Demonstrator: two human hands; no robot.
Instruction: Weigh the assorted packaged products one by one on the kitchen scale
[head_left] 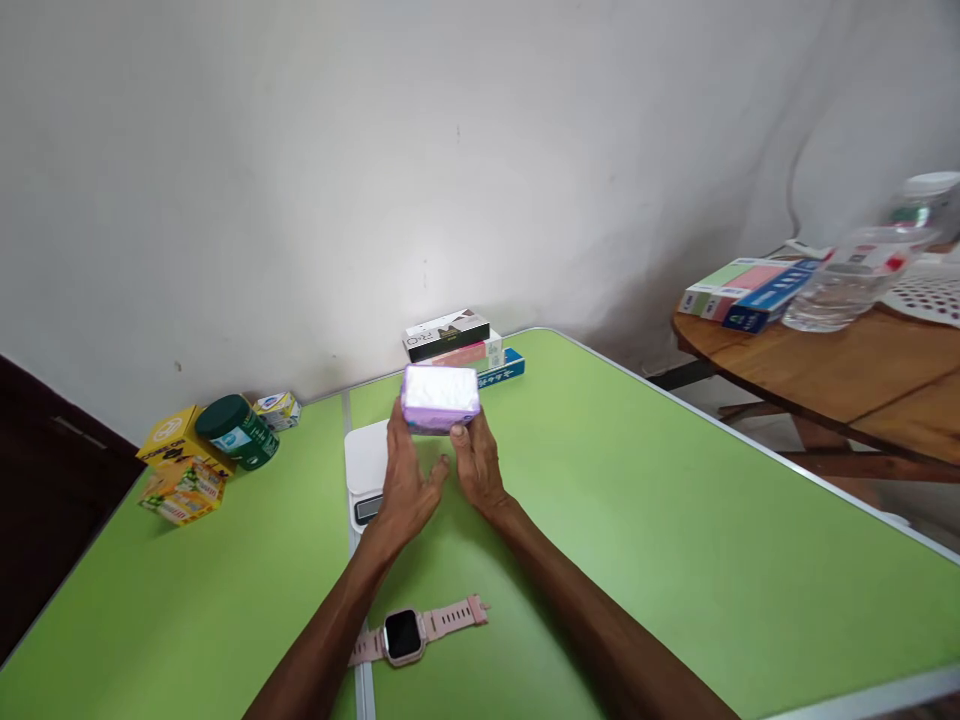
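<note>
Between my two hands is a purple-and-white plastic-wrapped pack (pixel 440 390), held up over the table with its white top facing me. My left hand (pixel 409 485) grips its left side, with the thumb sticking out below it. My right hand (pixel 481 465) holds the right side, thumb pressed on the near lower edge. Partly hidden behind my left hand lies a white kitchen scale (pixel 366 458) with a small grey display. Nearer to me, a smartwatch (pixel 403 636) with a pink strap lies flat, its left end partly covered by my left forearm.
Against the wall stands a stack of flat boxes, a black-and-white box (pixel 445 335) on top. At left are a dark green jar (pixel 238 432), a yellow box (pixel 184 440) and smaller boxes. A round wooden table (pixel 832 360) at right bears boxes and a clear plastic bottle (pixel 847 280).
</note>
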